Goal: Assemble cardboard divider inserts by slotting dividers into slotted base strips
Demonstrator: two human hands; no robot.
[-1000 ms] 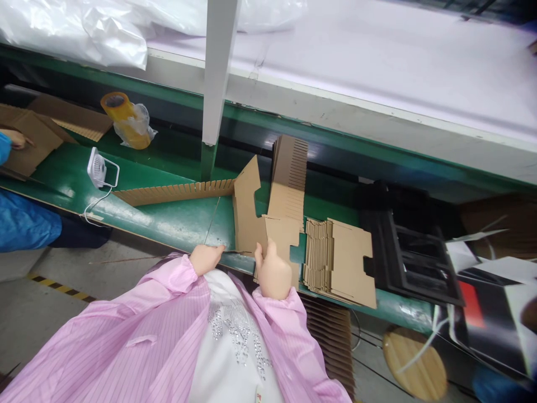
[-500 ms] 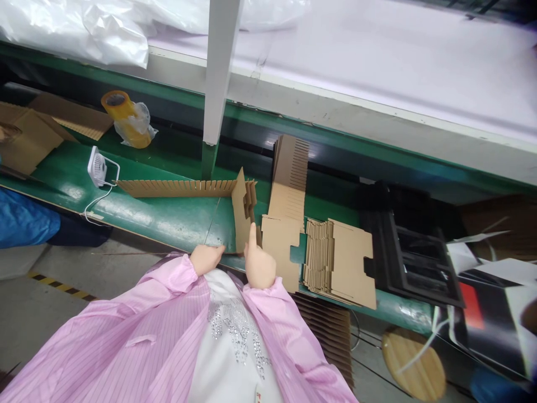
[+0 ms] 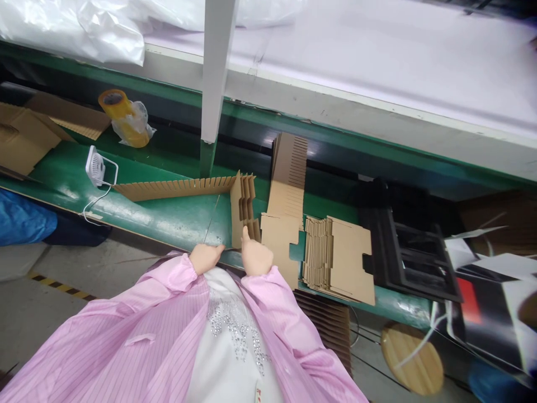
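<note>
My left hand [image 3: 206,258] is closed, thumb pointing right, on a thin brown cardboard strip [image 3: 140,258] seen nearly edge-on along the table's front edge. My right hand [image 3: 257,256] is closed around the strip's right part, its thumb up against standing cardboard dividers [image 3: 245,198]. These short upright pieces stand side by side, crossing the right end of a long slotted cardboard strip [image 3: 176,189] that stands on edge. The fingers' undersides are hidden. Just right of my right hand lies a stack of notched cardboard pieces [image 3: 279,243].
Slotted strips [image 3: 289,173] lie behind that stack, and more notched pieces [image 3: 348,257] lie to its right. On the green table [image 3: 184,218] stand a small white fan [image 3: 96,166] and yellow tape rolls [image 3: 126,120]. A white post [image 3: 216,73] rises behind; black frames [image 3: 419,252] lie right.
My right hand has shifted slightly left and its thumb sits lower. The standing dividers have turned, showing more of the gaps between them. My left hand stays nearly in place.
</note>
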